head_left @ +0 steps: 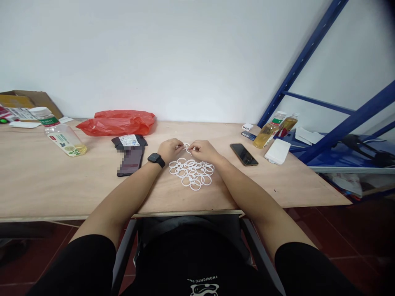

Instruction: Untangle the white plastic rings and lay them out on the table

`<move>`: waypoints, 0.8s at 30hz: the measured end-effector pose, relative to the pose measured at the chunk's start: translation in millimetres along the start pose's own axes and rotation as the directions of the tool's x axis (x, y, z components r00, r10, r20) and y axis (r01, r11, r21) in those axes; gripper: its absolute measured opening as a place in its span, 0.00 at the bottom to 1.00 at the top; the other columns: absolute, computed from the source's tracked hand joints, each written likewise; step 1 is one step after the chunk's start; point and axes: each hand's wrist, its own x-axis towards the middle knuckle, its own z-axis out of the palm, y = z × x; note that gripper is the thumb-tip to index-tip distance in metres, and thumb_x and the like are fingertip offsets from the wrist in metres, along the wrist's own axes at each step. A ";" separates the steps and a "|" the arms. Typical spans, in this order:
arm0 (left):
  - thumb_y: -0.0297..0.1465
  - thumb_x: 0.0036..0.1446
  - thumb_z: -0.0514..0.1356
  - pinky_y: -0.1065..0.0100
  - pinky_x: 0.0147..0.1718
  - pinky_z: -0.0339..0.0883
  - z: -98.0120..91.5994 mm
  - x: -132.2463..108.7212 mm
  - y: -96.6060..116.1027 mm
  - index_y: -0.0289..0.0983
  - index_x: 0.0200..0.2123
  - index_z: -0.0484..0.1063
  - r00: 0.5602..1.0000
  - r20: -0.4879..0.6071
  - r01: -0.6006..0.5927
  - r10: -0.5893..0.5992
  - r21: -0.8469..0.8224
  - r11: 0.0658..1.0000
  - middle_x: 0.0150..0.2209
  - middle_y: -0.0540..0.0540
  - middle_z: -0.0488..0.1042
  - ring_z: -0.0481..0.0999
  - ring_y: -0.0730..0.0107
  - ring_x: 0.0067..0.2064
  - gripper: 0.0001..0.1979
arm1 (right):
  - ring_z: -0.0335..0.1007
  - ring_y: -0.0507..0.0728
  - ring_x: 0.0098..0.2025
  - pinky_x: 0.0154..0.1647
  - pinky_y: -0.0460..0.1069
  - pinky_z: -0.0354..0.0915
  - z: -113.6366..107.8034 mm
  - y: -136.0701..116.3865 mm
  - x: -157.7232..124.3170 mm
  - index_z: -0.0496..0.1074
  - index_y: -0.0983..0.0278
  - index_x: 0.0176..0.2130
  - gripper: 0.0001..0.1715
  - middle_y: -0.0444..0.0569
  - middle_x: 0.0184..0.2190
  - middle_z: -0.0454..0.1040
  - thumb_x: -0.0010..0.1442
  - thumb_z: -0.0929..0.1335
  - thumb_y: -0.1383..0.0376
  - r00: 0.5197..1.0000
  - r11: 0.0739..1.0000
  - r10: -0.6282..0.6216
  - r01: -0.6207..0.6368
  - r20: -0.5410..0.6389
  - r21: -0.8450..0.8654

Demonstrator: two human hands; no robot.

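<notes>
Over the wooden table, my left hand (169, 150) and my right hand (204, 151) are close together, each with its fingers pinched. Between the fingertips shows a white plastic ring (187, 146), partly hidden by the fingers. Both hands grip it, the left at its left side and the right at its right side. Just below the hands, nearer to me, lies a loose pile of several thin white rings (191, 172), overlapping one another. Small white knobs or eyelets show on some of them. A black watch is on my left wrist.
Left of my hands lie a dark phone (132, 161), a black packet (129, 140), a red plastic bag (120, 122) and a bottle (63, 137). To the right are another phone (243, 154), a white power bank (277, 151) and a drink bottle (268, 132). A blue metal frame (308, 49) stands beyond.
</notes>
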 end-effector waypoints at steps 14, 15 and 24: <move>0.31 0.61 0.54 0.66 0.44 0.69 2.5 -0.4 1.2 0.38 0.39 0.79 0.963 0.249 -0.082 0.105 -0.102 0.991 0.40 0.44 0.80 0.77 0.64 0.42 0.13 | 0.73 0.54 0.41 0.44 0.47 0.64 5.0 -7.8 -1.1 0.80 0.61 0.41 0.19 0.46 0.40 0.80 0.53 0.66 0.75 0.966 0.997 -0.071 0.076 0.247 -0.010; 0.31 0.61 0.54 0.66 0.44 0.69 2.0 -0.7 1.9 0.38 0.39 0.79 0.963 0.246 -0.075 0.107 -0.137 0.988 0.41 0.44 0.80 0.77 0.65 0.42 0.13 | 0.73 0.55 0.42 0.45 0.47 0.64 6.7 -9.1 -1.0 0.80 0.60 0.41 0.19 0.46 0.41 0.80 0.53 0.66 0.75 0.956 0.995 -0.097 0.100 0.278 0.003; 0.34 0.62 0.53 0.64 0.46 0.70 3.8 -3.0 3.4 0.36 0.44 0.78 0.986 0.168 0.050 -0.013 -0.217 0.975 0.44 0.43 0.80 0.78 0.64 0.43 0.16 | 0.72 0.55 0.42 0.44 0.48 0.65 10.0 -10.8 -1.2 0.80 0.63 0.37 0.12 0.49 0.42 0.77 0.53 0.69 0.73 0.900 0.991 -0.132 0.117 0.415 0.061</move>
